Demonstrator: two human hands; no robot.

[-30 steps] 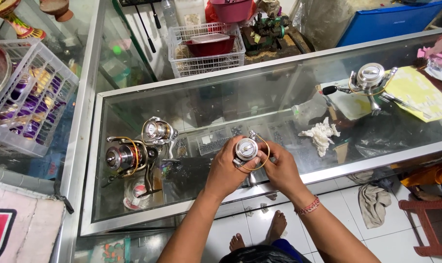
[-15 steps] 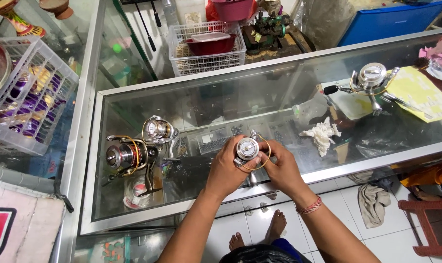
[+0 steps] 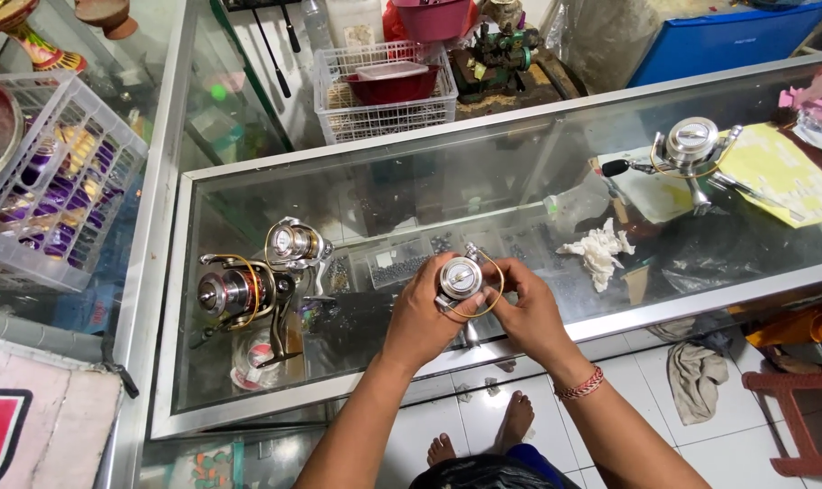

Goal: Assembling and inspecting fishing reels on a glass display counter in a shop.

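Both hands are gripping a silver fishing reel point(image 3: 459, 279) over the glass counter point(image 3: 384, 195); left hand point(image 3: 418, 317) fingers are curling round its left side, right hand point(image 3: 529, 312) fingers are pinching its right; beyond the reel, a yellow paper sheet point(image 3: 778, 181) is lying at the counter's right end; a white basket point(image 3: 388, 91) behind the counter is holding a red bowl point(image 3: 391, 83).

Glass counter point(image 3: 357, 195) (white tiled floor point(image 3: 483, 417))

Two bare forearms reach into view from the bottom edge, with no sleeves showing on either. The left hand point(image 3: 420, 317) has no rings or watch. The right hand point(image 3: 529, 312) has a thin red and pink beaded bracelet point(image 3: 580, 384) around its wrist. Below, two bare feet point(image 3: 483, 435) and a dark blue garment point(image 3: 483, 471) at the frame's bottom edge.
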